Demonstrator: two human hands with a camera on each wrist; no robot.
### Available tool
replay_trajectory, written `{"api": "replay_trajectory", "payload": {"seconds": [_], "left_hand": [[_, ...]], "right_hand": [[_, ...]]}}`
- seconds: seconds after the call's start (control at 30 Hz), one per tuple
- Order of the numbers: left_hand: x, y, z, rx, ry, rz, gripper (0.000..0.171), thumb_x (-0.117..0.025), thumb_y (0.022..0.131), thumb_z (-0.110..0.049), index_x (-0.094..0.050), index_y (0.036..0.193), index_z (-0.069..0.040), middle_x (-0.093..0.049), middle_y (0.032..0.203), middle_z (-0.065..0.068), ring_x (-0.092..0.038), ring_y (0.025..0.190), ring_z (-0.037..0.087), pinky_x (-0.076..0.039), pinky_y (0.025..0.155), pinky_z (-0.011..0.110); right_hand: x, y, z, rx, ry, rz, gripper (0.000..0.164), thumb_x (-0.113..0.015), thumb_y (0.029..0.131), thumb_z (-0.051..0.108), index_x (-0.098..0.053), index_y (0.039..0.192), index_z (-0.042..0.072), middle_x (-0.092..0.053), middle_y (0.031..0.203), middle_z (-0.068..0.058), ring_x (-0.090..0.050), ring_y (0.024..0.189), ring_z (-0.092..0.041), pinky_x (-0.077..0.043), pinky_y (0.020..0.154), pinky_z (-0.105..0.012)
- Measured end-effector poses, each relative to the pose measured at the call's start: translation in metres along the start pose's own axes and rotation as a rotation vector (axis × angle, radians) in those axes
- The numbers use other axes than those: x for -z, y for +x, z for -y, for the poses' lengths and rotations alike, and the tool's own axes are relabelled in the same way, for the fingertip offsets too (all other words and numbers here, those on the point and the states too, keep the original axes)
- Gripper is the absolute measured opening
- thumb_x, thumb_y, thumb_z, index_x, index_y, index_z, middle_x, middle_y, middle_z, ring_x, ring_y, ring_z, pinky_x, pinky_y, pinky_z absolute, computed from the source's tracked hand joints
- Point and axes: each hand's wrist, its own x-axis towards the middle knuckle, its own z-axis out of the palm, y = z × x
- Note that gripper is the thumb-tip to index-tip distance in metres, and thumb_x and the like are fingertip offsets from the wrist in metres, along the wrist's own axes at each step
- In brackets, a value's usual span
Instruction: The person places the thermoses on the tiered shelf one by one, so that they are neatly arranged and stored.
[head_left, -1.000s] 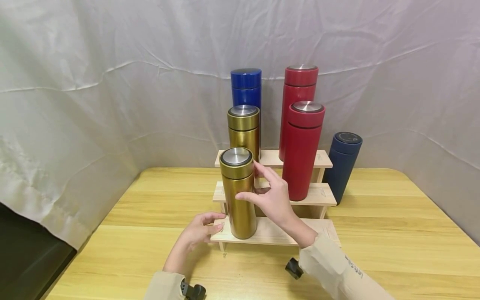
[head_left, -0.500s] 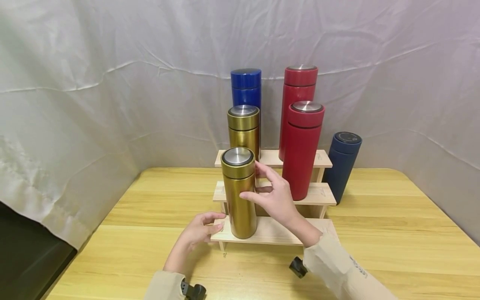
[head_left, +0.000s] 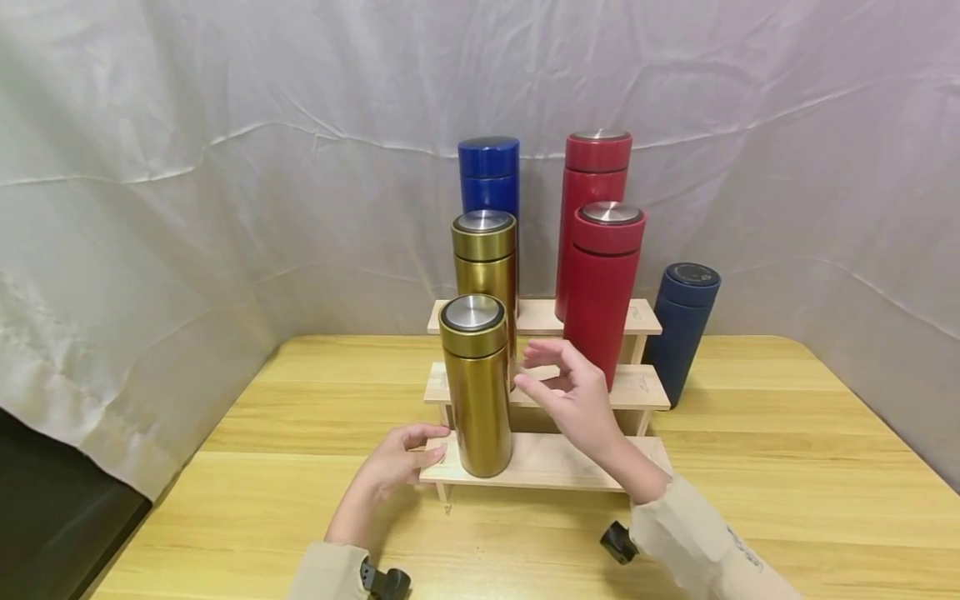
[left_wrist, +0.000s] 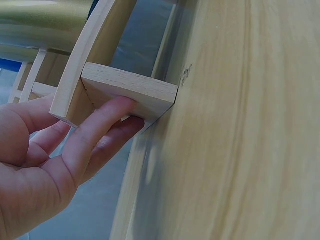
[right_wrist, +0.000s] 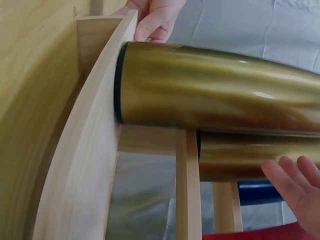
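A gold thermos flask (head_left: 480,400) with a steel-topped lid stands upright at the left end of the lowest step of a wooden display stand (head_left: 570,467). My left hand (head_left: 405,457) grips the left end of that step; in the left wrist view its fingers (left_wrist: 102,122) lie against the end support under the board. To the right of the front flask, my right hand (head_left: 573,400) holds nothing, its fingers spread and slightly bent, apart from the gold surface. Behind, a second gold flask (head_left: 486,271) and a red flask (head_left: 606,292) stand on the middle step.
On the top step stand a blue flask (head_left: 489,171) and another red flask (head_left: 595,179). A dark blue flask (head_left: 682,333) leans in view right of the stand. The wooden table (head_left: 315,400) ends at a grey-white cloth backdrop (head_left: 337,208).
My right hand has let go of the front gold flask and drawn back to the right. The flask stays on the lowest step. My left hand keeps its place.
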Motion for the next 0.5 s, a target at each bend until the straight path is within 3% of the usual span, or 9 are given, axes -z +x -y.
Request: {"api": "replay_trajectory", "payload": {"seconds": [0.17,0.27,0.5], "left_hand": [[0.000,0.000,0.000,-0.004,0.000,-0.001,0.038,-0.058,0.086,-0.007,-0.047,0.119,0.010,-0.047,0.121,0.025,-0.059,0.075,0.018,-0.053,0.066,0.038],[0.000,0.000,0.000,-0.005,-0.003,-0.002,0.038,-0.058,0.086,-0.006,-0.047,0.119,0.010,-0.047,0.119,0.025,-0.059,0.075,0.018,-0.053,0.066,0.039],[0.000,0.001,0.002,-0.005,-0.015,0.001,0.037,-0.058,0.086,-0.005,-0.048,0.117,0.011,-0.050,0.115,0.022,-0.060,0.075,0.019,-0.053,0.067,0.039]], "right_hand": [[0.008,-0.003,0.010,0.024,-0.035,-0.029,0.028,-0.065,0.071,-0.015,-0.056,0.098,-0.010,-0.061,0.088,-0.020,-0.058,0.079,-0.010,-0.050,0.061,-0.018],[0.014,-0.005,0.010,0.001,-0.065,-0.036,0.025,-0.064,0.073,-0.015,-0.057,0.096,-0.010,-0.061,0.088,-0.020,-0.057,0.079,-0.008,-0.050,0.066,-0.018],[0.027,-0.011,-0.003,0.059,-0.064,-0.046,0.025,-0.063,0.073,-0.015,-0.059,0.095,-0.005,-0.062,0.087,-0.016,-0.059,0.077,-0.008,-0.051,0.067,-0.020]]}}
